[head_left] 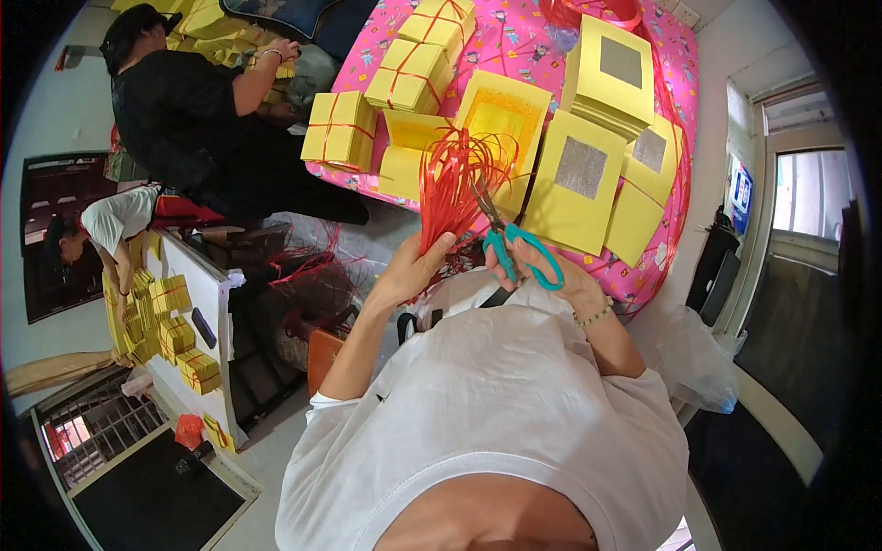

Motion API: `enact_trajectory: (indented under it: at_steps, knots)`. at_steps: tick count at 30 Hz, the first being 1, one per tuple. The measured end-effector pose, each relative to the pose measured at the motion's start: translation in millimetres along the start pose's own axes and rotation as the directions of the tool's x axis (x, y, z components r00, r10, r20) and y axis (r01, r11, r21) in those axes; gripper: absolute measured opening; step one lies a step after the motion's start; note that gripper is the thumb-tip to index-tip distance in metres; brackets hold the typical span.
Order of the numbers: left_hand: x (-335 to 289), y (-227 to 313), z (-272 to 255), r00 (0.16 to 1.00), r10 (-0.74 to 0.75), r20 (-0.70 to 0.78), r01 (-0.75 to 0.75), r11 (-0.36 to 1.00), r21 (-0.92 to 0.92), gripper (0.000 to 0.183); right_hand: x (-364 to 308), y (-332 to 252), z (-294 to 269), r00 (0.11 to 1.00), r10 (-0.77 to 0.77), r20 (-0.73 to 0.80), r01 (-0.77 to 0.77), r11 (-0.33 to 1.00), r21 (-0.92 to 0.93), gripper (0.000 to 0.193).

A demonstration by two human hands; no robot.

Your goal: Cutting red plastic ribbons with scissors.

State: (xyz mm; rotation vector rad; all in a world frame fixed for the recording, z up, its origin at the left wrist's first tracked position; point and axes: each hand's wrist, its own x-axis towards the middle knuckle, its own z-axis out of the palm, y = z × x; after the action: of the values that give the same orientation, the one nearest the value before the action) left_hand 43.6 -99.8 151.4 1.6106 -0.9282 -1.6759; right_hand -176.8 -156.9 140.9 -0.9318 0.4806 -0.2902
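Note:
A bunch of thin red plastic strips (447, 197) is gathered in my left hand (411, 268), its looped upper ends fanning out over the table edge. My right hand (554, 266) grips scissors (497, 241) with teal handles. Their blades point up and left into the strips; whether they are apart or closed on a strip is hard to make out. Just beyond lie a yellow paper stack with an orange-marked face (501, 115) and a folded yellow sheet (401, 170). Right of the scissors is a yellow paper stack with a silver square (581, 170).
The pink patterned tablecloth (372, 60) carries yellow bundles tied with red strips (411, 73) and a red strip coil (602, 11). A person in black (179, 110) works at upper left. Another person (119, 220) leans over a white table (204, 303) with yellow bundles. A plastic bag (695, 358) hangs at right.

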Motion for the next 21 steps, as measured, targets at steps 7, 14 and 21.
enact_trajectory:
  at_steps: [7,14,21]
  knots:
    - [3.2,-5.4,-0.3,0.999,0.019,0.036,-0.022,0.996,0.091,0.035,2.7,0.7,0.0,1.0,0.012,0.013,-0.012,1.0,0.028,0.049]
    - [2.1,-2.3,-1.6,0.998,0.04,0.042,-0.044,0.995,0.088,0.034,5.4,-2.5,-0.4,0.995,0.034,-0.093,-0.038,0.998,-0.043,0.047]
    - [8.0,-16.2,-4.0,0.993,0.108,0.041,-0.112,0.986,0.127,0.031,9.0,-3.5,0.0,0.983,0.046,-0.179,-0.052,0.998,-0.031,0.047]
